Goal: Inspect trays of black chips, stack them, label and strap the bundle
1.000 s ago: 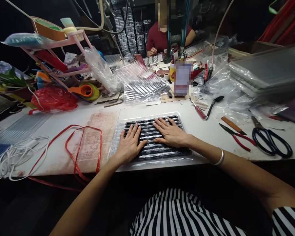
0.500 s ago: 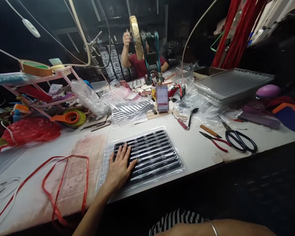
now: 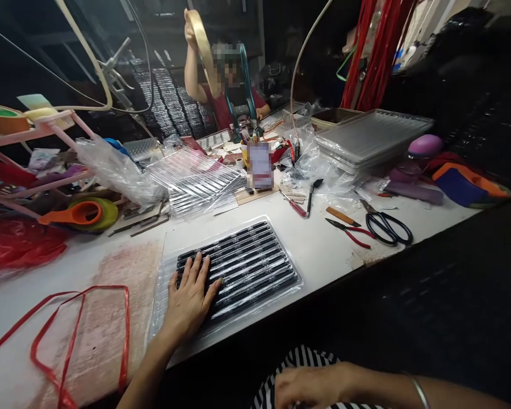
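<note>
My left hand (image 3: 189, 298) lies spread over the left part of a clear plastic tray (image 3: 300, 279), its fingers resting on long black strips (image 3: 255, 258) that sit in rows in the tray's grooves. The tray is flat on the white table at the front edge. Low in the head view, my right hand (image 3: 309, 385) is curled in front of striped cloth (image 3: 268, 392), over the lap. Its fingertips are partly out of frame, and what they hold, if anything, is hidden.
Scissors (image 3: 387, 224), red-handled pliers (image 3: 353, 234) and a wooden-handled tool (image 3: 341, 215) lie right of the tray. Red ribbon (image 3: 126, 335) loops on the left. A phone (image 3: 260, 165) stands behind, near stacked trays (image 3: 375, 136). Across the table, a person (image 3: 225, 108) holds up a gold roll (image 3: 202, 48).
The view has turned right, so the table things sit further left. My right hand has come into view at the bottom. My left hand stays on the black strips.
</note>
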`<action>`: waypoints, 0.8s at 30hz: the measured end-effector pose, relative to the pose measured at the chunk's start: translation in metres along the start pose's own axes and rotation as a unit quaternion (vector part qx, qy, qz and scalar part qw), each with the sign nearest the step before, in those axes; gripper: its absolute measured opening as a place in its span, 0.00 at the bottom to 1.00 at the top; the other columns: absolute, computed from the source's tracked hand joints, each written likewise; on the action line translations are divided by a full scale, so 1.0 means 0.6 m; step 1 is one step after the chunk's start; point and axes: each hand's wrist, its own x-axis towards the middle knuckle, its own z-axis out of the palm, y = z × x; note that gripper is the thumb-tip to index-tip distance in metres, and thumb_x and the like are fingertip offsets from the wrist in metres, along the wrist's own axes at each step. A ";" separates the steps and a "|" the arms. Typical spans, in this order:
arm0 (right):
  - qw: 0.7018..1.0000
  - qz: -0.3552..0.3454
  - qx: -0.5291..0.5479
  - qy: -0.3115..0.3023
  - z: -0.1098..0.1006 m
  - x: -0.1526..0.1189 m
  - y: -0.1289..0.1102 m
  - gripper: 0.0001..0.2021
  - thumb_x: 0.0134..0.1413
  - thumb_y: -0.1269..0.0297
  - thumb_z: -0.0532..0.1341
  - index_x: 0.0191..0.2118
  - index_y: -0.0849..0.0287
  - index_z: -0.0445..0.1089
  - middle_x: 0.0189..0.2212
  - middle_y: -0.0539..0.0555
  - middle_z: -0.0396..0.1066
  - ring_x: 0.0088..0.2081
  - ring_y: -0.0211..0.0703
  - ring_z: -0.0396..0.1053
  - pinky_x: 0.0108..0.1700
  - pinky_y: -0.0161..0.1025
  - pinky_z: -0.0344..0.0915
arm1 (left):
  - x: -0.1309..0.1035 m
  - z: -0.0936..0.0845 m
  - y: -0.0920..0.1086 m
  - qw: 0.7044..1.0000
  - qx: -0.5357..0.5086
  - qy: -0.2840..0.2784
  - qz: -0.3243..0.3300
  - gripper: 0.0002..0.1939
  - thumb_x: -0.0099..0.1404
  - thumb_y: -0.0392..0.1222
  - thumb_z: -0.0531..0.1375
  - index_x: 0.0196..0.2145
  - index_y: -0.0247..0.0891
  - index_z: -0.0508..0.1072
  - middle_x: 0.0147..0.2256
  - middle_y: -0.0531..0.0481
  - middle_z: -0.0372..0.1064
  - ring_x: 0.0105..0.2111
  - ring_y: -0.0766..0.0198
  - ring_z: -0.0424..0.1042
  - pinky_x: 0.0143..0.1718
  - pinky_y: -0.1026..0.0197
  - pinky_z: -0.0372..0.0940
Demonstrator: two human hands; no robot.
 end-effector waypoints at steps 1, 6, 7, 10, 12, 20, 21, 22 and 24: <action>0.998 0.010 -0.059 0.005 0.004 0.019 -0.011 0.10 0.57 0.63 0.57 0.42 0.62 0.71 0.38 0.55 0.71 0.41 0.40 0.69 0.45 0.33 0.65 | 0.000 -0.002 0.001 1.000 0.001 -0.004 -0.002 0.31 0.68 0.54 0.42 0.64 0.36 0.49 0.65 0.46 0.40 0.64 0.51 0.42 0.60 0.43 0.44; 0.961 -0.071 -0.245 0.106 -0.062 0.058 -0.117 0.06 0.57 0.66 0.57 0.37 0.60 0.70 0.32 0.52 0.71 0.32 0.37 0.67 0.40 0.36 0.64 | -0.002 -0.014 0.007 1.000 0.007 -0.028 -0.006 0.31 0.68 0.54 0.44 0.64 0.36 0.50 0.65 0.46 0.40 0.64 0.52 0.42 0.60 0.44 0.44; 0.954 -0.084 -0.243 0.153 -0.095 0.055 -0.135 0.07 0.58 0.66 0.56 0.39 0.61 0.69 0.33 0.53 0.71 0.35 0.38 0.67 0.41 0.36 0.63 | -0.002 -0.014 0.010 1.000 0.006 -0.027 -0.006 0.31 0.68 0.54 0.44 0.64 0.35 0.50 0.65 0.46 0.40 0.64 0.52 0.41 0.60 0.44 0.44; 0.898 -0.025 -0.303 0.319 -0.198 0.051 -0.149 0.13 0.62 0.64 0.51 0.47 0.64 0.67 0.44 0.61 0.70 0.47 0.44 0.65 0.51 0.44 0.59 | 0.001 -0.011 0.012 1.000 -0.007 -0.015 -0.010 0.31 0.68 0.53 0.44 0.64 0.35 0.49 0.65 0.45 0.39 0.64 0.51 0.41 0.60 0.42 0.43; 0.860 0.093 -0.368 0.342 -0.249 0.057 -0.122 0.20 0.63 0.58 0.50 0.55 0.64 0.63 0.57 0.67 0.59 0.59 0.54 0.55 0.57 0.56 0.50 | 0.001 -0.005 0.000 0.999 -0.034 -0.007 -0.006 0.31 0.68 0.52 0.44 0.64 0.34 0.50 0.65 0.44 0.40 0.64 0.51 0.40 0.60 0.41 0.43; 0.822 0.213 -0.389 0.358 -0.258 0.052 -0.033 0.23 0.62 0.57 0.48 0.60 0.60 0.59 0.64 0.61 0.49 0.64 0.65 0.41 0.60 0.64 0.42 | -0.088 0.049 -0.153 0.971 -0.233 0.037 -0.030 0.27 0.67 0.49 0.44 0.62 0.39 0.56 0.63 0.44 0.47 0.62 0.52 0.48 0.59 0.42 0.50; 0.818 0.219 -0.369 0.383 -0.252 0.045 -0.034 0.22 0.62 0.61 0.48 0.59 0.61 0.60 0.63 0.60 0.51 0.64 0.63 0.43 0.60 0.62 0.44 | -0.109 0.053 -0.163 0.966 -0.253 0.049 -0.034 0.27 0.67 0.48 0.45 0.62 0.43 0.54 0.63 0.47 0.47 0.62 0.54 0.49 0.60 0.44 0.50; 0.818 0.220 -0.346 0.403 -0.247 0.037 -0.035 0.21 0.62 0.64 0.47 0.59 0.63 0.61 0.62 0.60 0.52 0.64 0.60 0.45 0.61 0.59 0.45 | -0.129 0.056 -0.168 0.962 -0.266 0.057 -0.036 0.27 0.67 0.47 0.45 0.63 0.46 0.52 0.63 0.51 0.47 0.62 0.55 0.49 0.60 0.46 0.50; 0.833 0.204 -0.306 0.413 -0.241 0.014 -0.039 0.22 0.61 0.69 0.46 0.59 0.66 0.60 0.62 0.62 0.53 0.63 0.54 0.48 0.62 0.54 0.48 | -0.166 0.060 -0.170 0.959 -0.275 0.056 -0.030 0.27 0.66 0.46 0.48 0.63 0.55 0.50 0.63 0.59 0.47 0.61 0.56 0.52 0.60 0.48 0.51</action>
